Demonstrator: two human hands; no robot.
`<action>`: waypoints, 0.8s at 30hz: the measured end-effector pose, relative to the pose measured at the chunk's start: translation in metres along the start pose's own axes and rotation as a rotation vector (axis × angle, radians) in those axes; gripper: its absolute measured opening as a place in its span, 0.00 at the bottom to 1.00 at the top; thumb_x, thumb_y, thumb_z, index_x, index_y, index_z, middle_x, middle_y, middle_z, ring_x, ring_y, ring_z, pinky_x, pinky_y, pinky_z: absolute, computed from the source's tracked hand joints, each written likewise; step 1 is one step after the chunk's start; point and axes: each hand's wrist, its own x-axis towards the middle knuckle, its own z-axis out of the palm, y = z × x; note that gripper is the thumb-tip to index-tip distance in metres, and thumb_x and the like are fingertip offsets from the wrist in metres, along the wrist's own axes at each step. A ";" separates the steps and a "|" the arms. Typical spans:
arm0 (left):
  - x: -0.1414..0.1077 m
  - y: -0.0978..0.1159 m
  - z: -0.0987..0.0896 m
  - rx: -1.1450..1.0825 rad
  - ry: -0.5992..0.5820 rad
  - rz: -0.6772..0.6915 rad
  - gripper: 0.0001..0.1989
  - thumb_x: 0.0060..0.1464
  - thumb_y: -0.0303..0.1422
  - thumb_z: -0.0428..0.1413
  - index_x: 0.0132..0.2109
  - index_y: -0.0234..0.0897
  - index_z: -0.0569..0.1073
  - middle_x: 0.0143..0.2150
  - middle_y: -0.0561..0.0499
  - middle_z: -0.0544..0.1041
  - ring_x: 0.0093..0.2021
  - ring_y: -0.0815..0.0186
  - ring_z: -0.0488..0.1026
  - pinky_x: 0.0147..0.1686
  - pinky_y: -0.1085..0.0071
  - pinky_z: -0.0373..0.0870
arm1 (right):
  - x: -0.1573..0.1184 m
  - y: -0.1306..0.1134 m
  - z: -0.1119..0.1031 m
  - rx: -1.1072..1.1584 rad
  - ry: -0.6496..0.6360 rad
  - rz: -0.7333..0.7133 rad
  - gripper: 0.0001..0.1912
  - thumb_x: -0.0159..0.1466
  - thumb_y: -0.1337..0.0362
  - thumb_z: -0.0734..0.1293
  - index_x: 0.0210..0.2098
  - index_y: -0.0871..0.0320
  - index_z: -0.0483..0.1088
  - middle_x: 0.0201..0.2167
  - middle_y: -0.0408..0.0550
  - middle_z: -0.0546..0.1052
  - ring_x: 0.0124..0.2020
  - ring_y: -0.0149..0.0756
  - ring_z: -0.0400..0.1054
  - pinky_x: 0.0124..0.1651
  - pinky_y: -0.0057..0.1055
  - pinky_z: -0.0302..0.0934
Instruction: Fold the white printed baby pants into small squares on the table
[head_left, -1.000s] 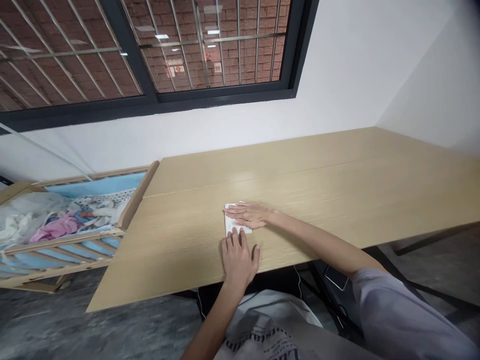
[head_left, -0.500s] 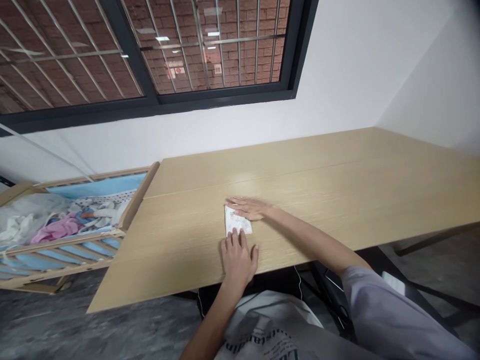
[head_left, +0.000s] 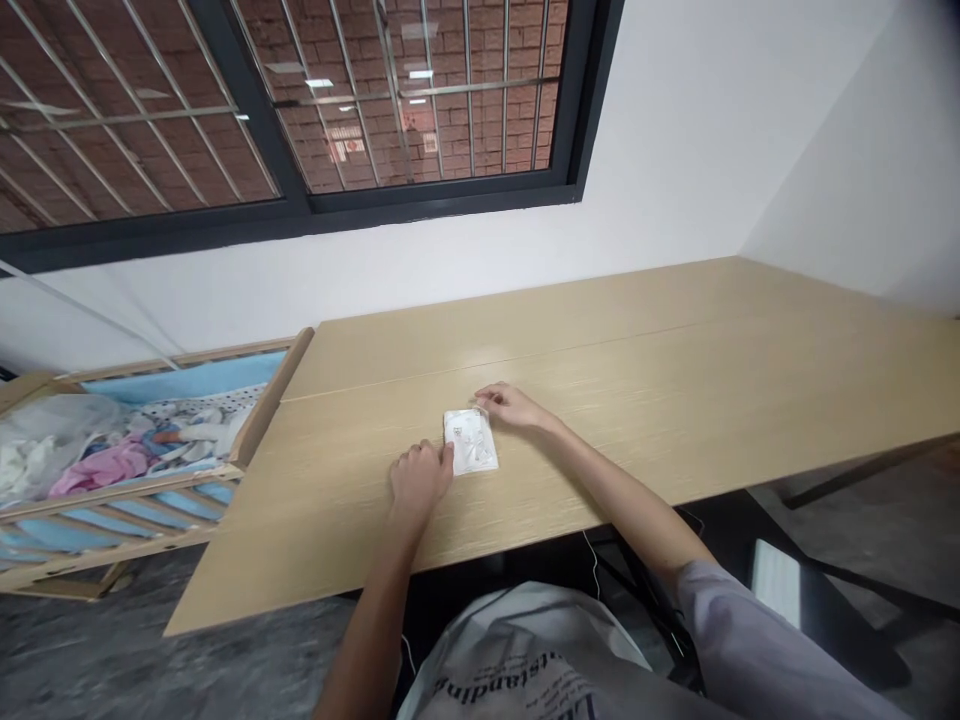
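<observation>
A small white packet [head_left: 471, 443] with faint printing lies flat on the light wooden table [head_left: 637, 390]. My left hand [head_left: 421, 478] rests at the packet's left edge, fingers curled, with the thumb against that edge. At the packet's top right corner, my right hand [head_left: 510, 405] has its fingertips pinched together on the corner.
To the left of the table stands a wooden crib [head_left: 255, 415] with blue lining, holding clothes and a pink cloth [head_left: 105, 467]. A barred window [head_left: 420, 190] is in the wall behind. A white object [head_left: 776, 580] sits below the table's front edge at the right.
My left hand has moved left from the packet's lower edge to its left side. My right hand has lifted off the packet's top and closed at its corner, uncovering more of it.
</observation>
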 end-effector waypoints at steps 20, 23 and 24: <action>-0.083 -0.095 -0.064 -0.467 0.044 0.197 0.23 0.59 0.56 0.49 0.29 0.42 0.64 0.24 0.58 0.65 0.26 0.67 0.65 0.28 0.73 0.61 | -0.082 -0.133 0.092 0.290 -0.193 0.043 0.12 0.59 0.62 0.73 0.38 0.58 0.69 0.32 0.42 0.71 0.31 0.30 0.63 0.33 0.27 0.57; -0.131 -0.148 -0.080 -0.419 0.022 0.056 0.28 0.54 0.62 0.49 0.27 0.42 0.65 0.23 0.57 0.66 0.26 0.66 0.65 0.27 0.73 0.62 | -0.102 -0.164 0.129 0.540 -0.429 0.070 0.16 0.58 0.57 0.75 0.35 0.57 0.67 0.28 0.39 0.69 0.30 0.29 0.62 0.31 0.26 0.56; -0.147 -0.165 -0.080 -0.410 -0.009 0.006 0.29 0.52 0.64 0.50 0.26 0.42 0.66 0.23 0.56 0.66 0.26 0.66 0.66 0.27 0.73 0.64 | -0.108 -0.172 0.145 0.615 -0.510 0.074 0.17 0.56 0.56 0.76 0.34 0.57 0.67 0.28 0.39 0.69 0.29 0.29 0.61 0.31 0.26 0.55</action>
